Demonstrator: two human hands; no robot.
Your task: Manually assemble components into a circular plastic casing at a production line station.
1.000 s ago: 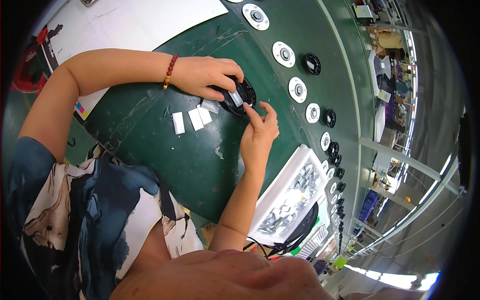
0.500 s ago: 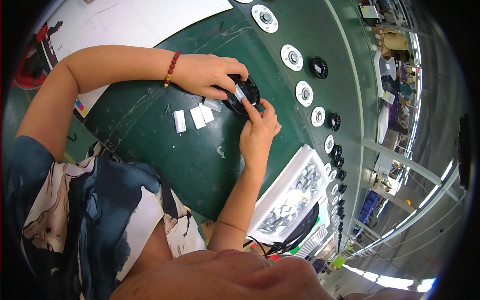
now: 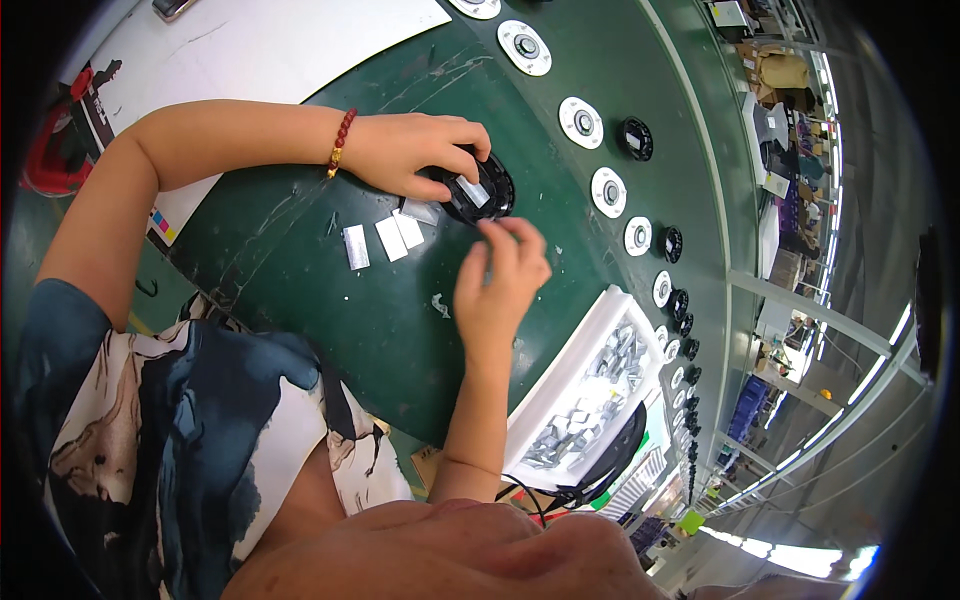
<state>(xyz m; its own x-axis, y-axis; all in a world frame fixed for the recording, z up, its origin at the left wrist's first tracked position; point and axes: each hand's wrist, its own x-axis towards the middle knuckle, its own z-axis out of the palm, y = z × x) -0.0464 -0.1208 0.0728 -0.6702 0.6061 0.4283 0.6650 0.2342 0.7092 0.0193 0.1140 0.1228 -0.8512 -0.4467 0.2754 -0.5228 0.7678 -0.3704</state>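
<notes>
A round black part (image 3: 499,172) lies on the green table with a silver rectangular metal piece (image 3: 473,192) seated inside it. My left hand (image 3: 418,155), wearing a red bead bracelet, grips the part, its fingers over the far rim and its thumb by the metal piece. At the part's near edge hovers my right hand (image 3: 497,285), fingers loosely bent and thumb apart, with nothing visible in it. Whether its fingertips touch the rim is hard to see. Several flat silver pieces (image 3: 391,239) lie left of the part, one partly against its edge.
A white bin (image 3: 520,425) of small silver pieces stands at the right. White discs (image 3: 580,122) and black round parts (image 3: 635,138) line the green surface beyond. A large white sheet (image 3: 270,45) covers the far left; a red object (image 3: 45,165) sits beside it.
My right hand has drawn back from the metal piece toward me, its fingers coming off it. My left hand stays on the black part.
</notes>
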